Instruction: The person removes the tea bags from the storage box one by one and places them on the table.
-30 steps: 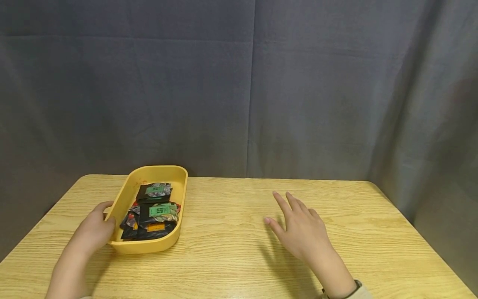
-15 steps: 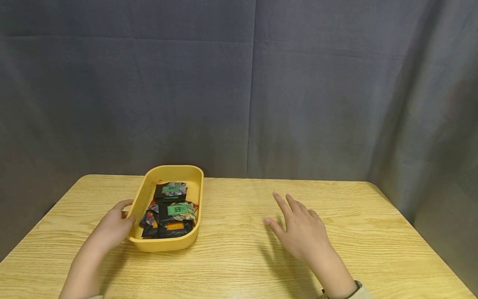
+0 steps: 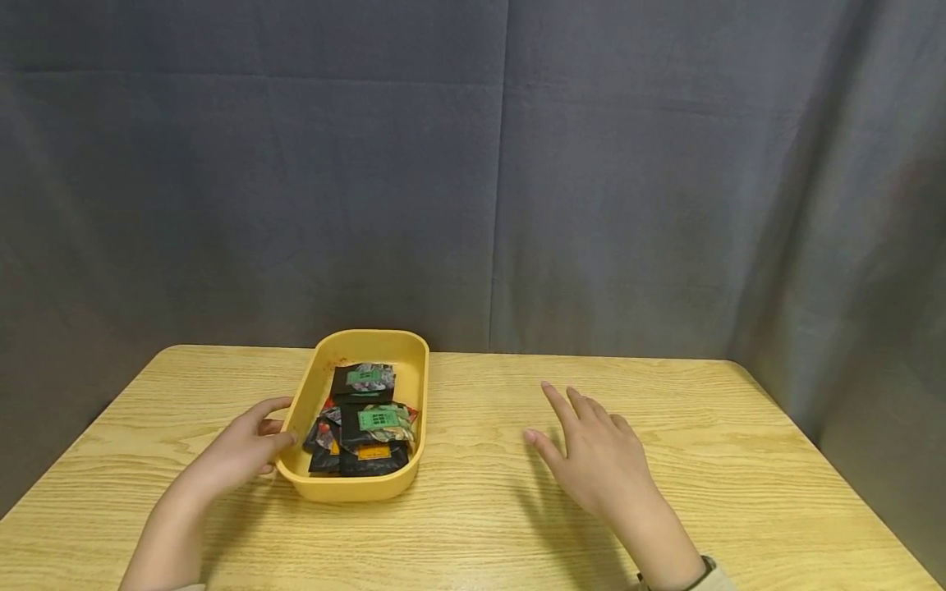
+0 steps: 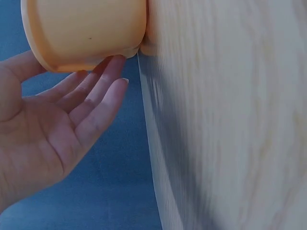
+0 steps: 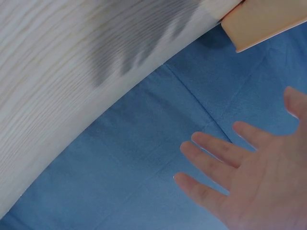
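Observation:
A yellow plastic bin (image 3: 355, 490) with rounded corners stands on the table, left of the middle. Inside lie several small black packets (image 3: 362, 455) with green or orange labels, overlapping one another. My left hand (image 3: 236, 451) grips the bin's left side, its thumb at the rim. In the left wrist view, the fingers of the left hand (image 4: 53, 129) reach along the outer wall, low down. Away to the right, my right hand (image 3: 599, 455) hovers over the table with fingers spread, holding nothing. The right wrist view shows the right hand (image 5: 259, 177) with its palm facing the camera.
The wood-grain table (image 3: 473, 525) has rounded back corners. Behind it hangs a dark grey-blue curtain (image 3: 414, 180), which also runs down the right side. A corner of the bin (image 5: 264, 24) shows at the upper right of the right wrist view.
My left hand and the yellow bin have moved to the right across the table, with the packets inside. The right hand has stayed in nearly the same place.

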A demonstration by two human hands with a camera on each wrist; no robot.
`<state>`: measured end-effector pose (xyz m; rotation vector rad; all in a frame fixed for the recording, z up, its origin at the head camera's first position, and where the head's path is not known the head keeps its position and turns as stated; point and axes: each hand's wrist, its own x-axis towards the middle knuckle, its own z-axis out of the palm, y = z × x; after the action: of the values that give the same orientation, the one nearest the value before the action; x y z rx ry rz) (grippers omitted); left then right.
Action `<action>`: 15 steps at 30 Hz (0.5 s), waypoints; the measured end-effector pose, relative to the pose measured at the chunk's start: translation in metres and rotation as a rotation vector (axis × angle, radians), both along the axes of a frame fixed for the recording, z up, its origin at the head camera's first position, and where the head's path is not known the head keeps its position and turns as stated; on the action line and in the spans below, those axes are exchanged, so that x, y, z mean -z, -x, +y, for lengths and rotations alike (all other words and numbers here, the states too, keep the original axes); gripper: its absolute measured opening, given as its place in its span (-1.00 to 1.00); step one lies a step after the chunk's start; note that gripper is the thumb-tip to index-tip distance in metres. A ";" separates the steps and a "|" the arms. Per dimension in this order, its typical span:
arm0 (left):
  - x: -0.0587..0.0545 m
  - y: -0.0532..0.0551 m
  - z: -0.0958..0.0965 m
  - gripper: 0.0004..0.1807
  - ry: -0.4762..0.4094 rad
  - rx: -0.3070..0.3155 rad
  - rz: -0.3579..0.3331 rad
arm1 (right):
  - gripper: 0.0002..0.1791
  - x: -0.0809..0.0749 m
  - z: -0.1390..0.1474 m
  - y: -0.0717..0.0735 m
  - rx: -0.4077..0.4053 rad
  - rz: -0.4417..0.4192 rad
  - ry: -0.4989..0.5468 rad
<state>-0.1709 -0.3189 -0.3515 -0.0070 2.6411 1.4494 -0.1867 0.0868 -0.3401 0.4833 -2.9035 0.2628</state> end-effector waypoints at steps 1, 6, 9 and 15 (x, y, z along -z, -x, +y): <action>0.000 0.000 -0.002 -0.32 0.000 0.002 -0.002 | -0.23 0.000 -0.002 0.001 -0.003 0.002 0.000; -0.001 0.000 -0.011 -0.31 -0.028 0.024 -0.019 | -0.23 0.002 -0.011 0.007 -0.020 0.007 0.003; -0.002 0.000 -0.014 -0.29 -0.052 0.057 -0.039 | -0.23 0.003 -0.017 0.010 -0.030 0.006 0.007; -0.002 0.003 -0.017 -0.27 -0.074 0.066 -0.037 | -0.24 0.004 -0.027 0.017 -0.050 0.014 0.026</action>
<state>-0.1735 -0.3355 -0.3494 0.0597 2.5318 1.5096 -0.2040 0.0595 -0.3445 0.5516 -2.8733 0.3027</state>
